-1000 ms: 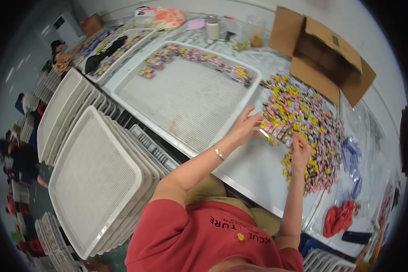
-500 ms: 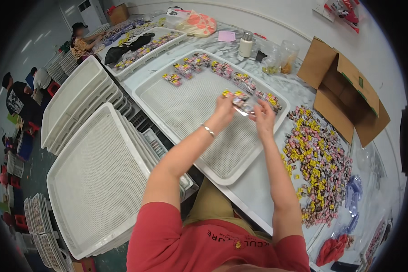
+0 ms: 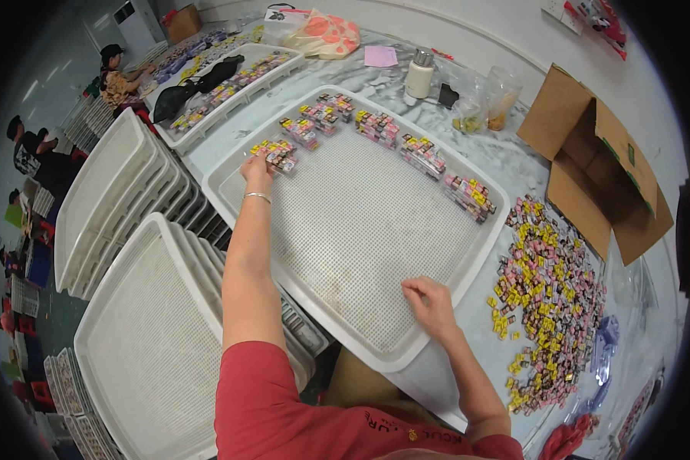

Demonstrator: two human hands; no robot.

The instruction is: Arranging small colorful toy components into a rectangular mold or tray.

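Observation:
A white perforated tray (image 3: 345,230) lies on the table in front of me. Along its far and right sides stand several clear packs (image 3: 376,128) filled with small yellow, pink and brown pieces. At the tray's left corner my left hand (image 3: 257,167) is closed on the near end of one such clear pack (image 3: 274,156), which rests in the tray or just above it. My right hand (image 3: 431,303) hovers over the near right part of the tray, fingers curled together, nothing visible in them. Right of the tray spreads a heap of loose small pieces (image 3: 552,299).
Stacks of white trays (image 3: 153,322) stand at my left. An open cardboard box (image 3: 598,161) lies beyond the heap. A white thermos (image 3: 418,74) and clear bags (image 3: 471,111) stand behind the tray. Another filled tray (image 3: 230,96) lies farther left; other people work beyond.
My left hand has carried a clear pack from the tray's right side to its far left corner. My right hand has left the pack and come back toward me.

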